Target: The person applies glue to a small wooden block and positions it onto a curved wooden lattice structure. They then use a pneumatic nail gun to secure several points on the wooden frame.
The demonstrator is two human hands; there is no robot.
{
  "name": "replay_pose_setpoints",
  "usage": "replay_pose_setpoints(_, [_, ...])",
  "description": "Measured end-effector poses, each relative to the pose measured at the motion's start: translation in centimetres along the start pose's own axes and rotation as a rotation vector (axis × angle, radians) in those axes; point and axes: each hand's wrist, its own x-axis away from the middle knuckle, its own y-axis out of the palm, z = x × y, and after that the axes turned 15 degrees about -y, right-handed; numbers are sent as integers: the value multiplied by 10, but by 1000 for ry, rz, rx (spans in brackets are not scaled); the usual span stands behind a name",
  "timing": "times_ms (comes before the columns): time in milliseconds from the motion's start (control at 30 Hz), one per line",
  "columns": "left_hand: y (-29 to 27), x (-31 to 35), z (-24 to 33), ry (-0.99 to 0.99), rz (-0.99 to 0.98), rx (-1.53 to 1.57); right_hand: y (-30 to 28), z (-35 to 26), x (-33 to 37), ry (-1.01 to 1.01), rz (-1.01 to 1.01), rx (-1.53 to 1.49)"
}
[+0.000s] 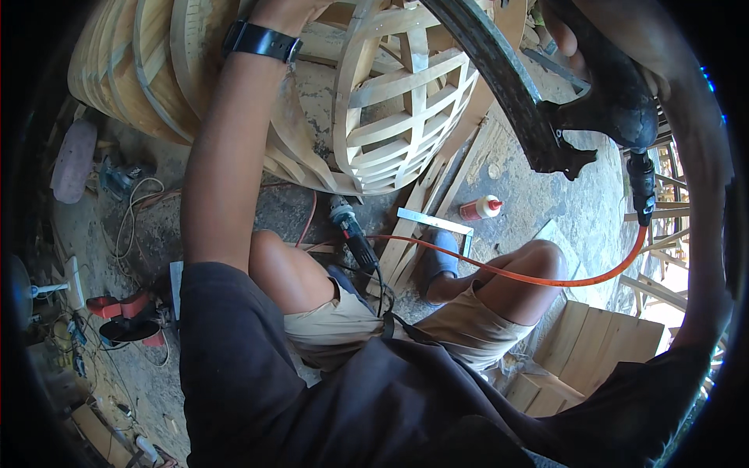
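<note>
My right hand [616,35] is wrapped round the handle of a black air nail gun [616,101], held up at the upper right. Its long magazine slants toward the top edge, where the tool's nose is out of view. An orange air hose [530,279] runs from the handle's end across my knees. In front of me stands a curved wooden lattice frame [417,101] of ribs and slats. My left hand [292,11] reaches up beside the frame's pale ribs; the top edge cuts off its fingers, so I cannot tell what they touch.
An angle grinder [355,238] lies on the floor between my legs, near loose wooden strips. A metal square [433,220] and a red-and-white glue bottle [480,207] are right of it. Cords and a red-black power tool [125,316] lie left; a wooden crate [597,343] stands right.
</note>
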Motion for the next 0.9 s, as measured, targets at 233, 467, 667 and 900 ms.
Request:
replay_pose_setpoints(233, [2,4,9,-8,31,-108,-7,1,5,1,-8,15])
replay_pose_setpoints(467, [3,1,4,-148,-16,-29,-12,32,23,-57,-5,-65])
replay_pose_setpoints(667, [-2,24,16,-193,70,-130,-16,108,63,-181,159,-322])
replay_pose_setpoints(900, [3,14,6,5,32,-143,-5,225,110,59,649,-544])
